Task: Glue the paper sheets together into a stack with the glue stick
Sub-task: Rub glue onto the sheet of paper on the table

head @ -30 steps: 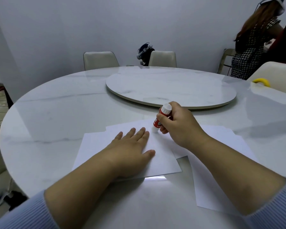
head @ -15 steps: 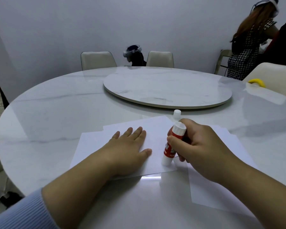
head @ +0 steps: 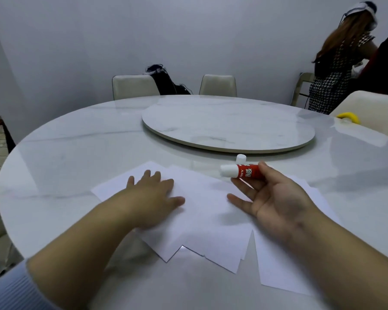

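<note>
Several paper sheets (head: 211,220) overlap on the counter (head: 76,153); left hand (head: 152,198) flat, grip empty. Right hand (head: 276,202) grips the glue stick (head: 242,172); align edges before pressing.

White marble table (head: 76,157) carries a turntable (head: 229,128), overlapping paper sheets (head: 211,220), perhaps a cap (head: 241,158).

Soft, even indoor light fills the room. The glossy table (head: 76,157) reflects pale glare, brightest near the sheets' (head: 211,231) front corner. Shadows are faint. The left hand (head: 152,198) is motion-blurred. Wide-angle distortion bends the edges.
</note>
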Available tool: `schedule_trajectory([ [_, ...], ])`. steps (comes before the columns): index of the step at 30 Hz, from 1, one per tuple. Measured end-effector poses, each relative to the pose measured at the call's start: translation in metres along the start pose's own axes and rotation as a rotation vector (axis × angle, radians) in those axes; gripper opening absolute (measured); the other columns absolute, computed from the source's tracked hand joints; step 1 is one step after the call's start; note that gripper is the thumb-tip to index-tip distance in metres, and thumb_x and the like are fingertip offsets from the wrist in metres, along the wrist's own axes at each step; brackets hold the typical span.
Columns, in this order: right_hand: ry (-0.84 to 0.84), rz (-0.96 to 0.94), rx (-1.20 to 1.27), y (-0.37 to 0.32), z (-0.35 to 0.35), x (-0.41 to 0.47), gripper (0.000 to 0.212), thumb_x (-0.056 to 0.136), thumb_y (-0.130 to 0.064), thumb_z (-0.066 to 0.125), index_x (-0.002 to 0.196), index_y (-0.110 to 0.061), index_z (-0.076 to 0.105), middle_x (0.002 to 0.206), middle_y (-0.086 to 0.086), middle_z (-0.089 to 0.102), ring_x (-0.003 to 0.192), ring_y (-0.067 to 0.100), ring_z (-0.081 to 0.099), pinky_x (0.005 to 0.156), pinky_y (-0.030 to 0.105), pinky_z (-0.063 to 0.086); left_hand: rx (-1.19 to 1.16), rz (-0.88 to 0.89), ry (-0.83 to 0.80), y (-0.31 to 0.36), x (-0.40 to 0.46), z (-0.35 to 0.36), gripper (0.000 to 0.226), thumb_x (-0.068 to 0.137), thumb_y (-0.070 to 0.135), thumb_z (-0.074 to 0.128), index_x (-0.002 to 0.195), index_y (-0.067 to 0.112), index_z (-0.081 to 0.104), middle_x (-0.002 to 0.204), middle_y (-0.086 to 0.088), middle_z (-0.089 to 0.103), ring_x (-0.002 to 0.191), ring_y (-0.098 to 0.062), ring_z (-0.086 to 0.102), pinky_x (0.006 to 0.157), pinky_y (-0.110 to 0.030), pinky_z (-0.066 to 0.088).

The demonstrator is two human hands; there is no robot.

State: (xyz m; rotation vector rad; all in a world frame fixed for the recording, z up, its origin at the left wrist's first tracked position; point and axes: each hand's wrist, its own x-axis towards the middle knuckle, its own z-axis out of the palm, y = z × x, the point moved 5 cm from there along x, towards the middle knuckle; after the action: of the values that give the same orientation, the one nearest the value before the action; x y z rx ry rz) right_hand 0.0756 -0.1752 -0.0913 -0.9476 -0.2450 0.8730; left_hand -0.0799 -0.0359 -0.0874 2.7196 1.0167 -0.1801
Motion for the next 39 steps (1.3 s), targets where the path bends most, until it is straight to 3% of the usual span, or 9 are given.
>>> schedule_trajectory([
  [3,-0.025,0.042,-0.029,0.008,0.007,0.004,0.017,0.095,-0.028,0.048,0.098,-0.018,0.062,0.097,0.010,0.074,0.086,0.023,0.072,0.091,0.047,0.047,-0.011,0.011,-0.045,-0.002,0.002,0.005,0.068,0.091,0.057,0.035,0.149,0.029,0.013,0.161,0.001,-0.001,0.147,-0.016,-0.007,0.118,-0.043,-0.004],
  [7,0.033,0.041,-0.070,0.014,0.011,0.011,0.015,0.095,-0.025,0.050,0.091,-0.014,0.060,0.086,0.011,0.071,0.081,0.025,0.069,0.086,0.036,0.047,-0.011,0.084,-0.103,-0.002,0.002,0.000,0.072,0.087,0.058,0.044,0.148,0.040,0.010,0.160,0.012,-0.003,0.147,-0.010,-0.007,0.118,-0.039,-0.005],
  [11,0.078,0.025,-0.049,0.009,0.010,0.021,0.017,0.095,-0.025,0.050,0.102,-0.015,0.062,0.078,0.009,0.072,0.080,0.024,0.068,0.084,0.036,0.047,0.002,0.199,-0.175,0.001,-0.002,-0.003,0.074,0.085,0.056,0.052,0.145,0.048,0.011,0.157,0.023,-0.004,0.145,-0.003,-0.008,0.117,-0.035,-0.006],
  [14,0.097,0.013,-0.029,0.007,0.010,0.029,0.024,0.095,-0.026,0.050,0.114,-0.015,0.060,0.089,0.011,0.069,0.082,0.024,0.066,0.091,0.039,0.044,-0.017,0.277,-0.203,0.005,-0.004,-0.007,0.073,0.080,0.052,0.062,0.141,0.053,0.021,0.153,0.031,0.004,0.143,0.004,-0.001,0.116,-0.030,-0.005],
  [18,0.120,0.010,-0.009,0.005,0.011,0.032,0.013,0.095,-0.026,0.051,0.093,-0.016,0.059,0.071,0.008,0.072,0.079,0.023,0.067,0.095,0.039,0.043,-0.199,0.229,0.016,0.009,0.009,-0.012,0.059,0.087,0.053,0.049,0.142,0.044,0.030,0.155,0.024,0.017,0.142,0.000,0.015,0.116,-0.025,0.006],
  [22,0.115,-0.097,0.021,-0.009,0.020,0.034,0.015,0.094,-0.027,0.053,0.086,-0.015,0.056,0.075,0.004,0.071,0.078,0.018,0.066,0.086,0.032,0.047,-0.141,0.185,0.177,0.012,0.021,-0.002,0.060,0.097,0.045,0.031,0.150,0.024,0.013,0.160,0.010,0.003,0.146,-0.005,-0.001,0.117,-0.026,-0.002],
  [30,0.014,-0.504,-0.812,-0.011,0.060,0.044,0.007,0.087,-0.022,0.063,0.094,-0.021,0.061,0.085,-0.007,0.064,0.085,0.013,0.063,0.081,0.027,0.049,-0.057,0.150,0.103,0.014,0.024,0.010,0.060,0.097,0.045,0.029,0.150,0.023,0.012,0.160,0.008,0.004,0.147,-0.010,0.004,0.119,-0.033,0.009],
  [33,-0.069,-0.538,-0.947,-0.003,0.073,0.050,0.012,0.089,-0.015,0.060,0.100,-0.011,0.060,0.068,-0.015,0.059,0.057,-0.012,0.055,0.054,0.003,0.038,-0.060,0.143,0.110,0.012,0.025,0.009,0.061,0.096,0.046,0.031,0.150,0.024,0.014,0.160,0.008,0.007,0.147,-0.010,0.006,0.119,-0.035,0.012],
  [39,-0.133,-0.532,-1.157,0.005,0.074,0.054,0.008,0.091,-0.019,0.055,0.096,-0.012,0.056,0.081,-0.006,0.069,0.068,-0.001,0.057,0.052,0.006,0.037,-0.072,0.142,0.097,0.011,0.027,0.010,0.062,0.096,0.046,0.031,0.150,0.025,0.012,0.160,0.010,0.005,0.147,-0.008,0.004,0.119,-0.035,0.012],
])
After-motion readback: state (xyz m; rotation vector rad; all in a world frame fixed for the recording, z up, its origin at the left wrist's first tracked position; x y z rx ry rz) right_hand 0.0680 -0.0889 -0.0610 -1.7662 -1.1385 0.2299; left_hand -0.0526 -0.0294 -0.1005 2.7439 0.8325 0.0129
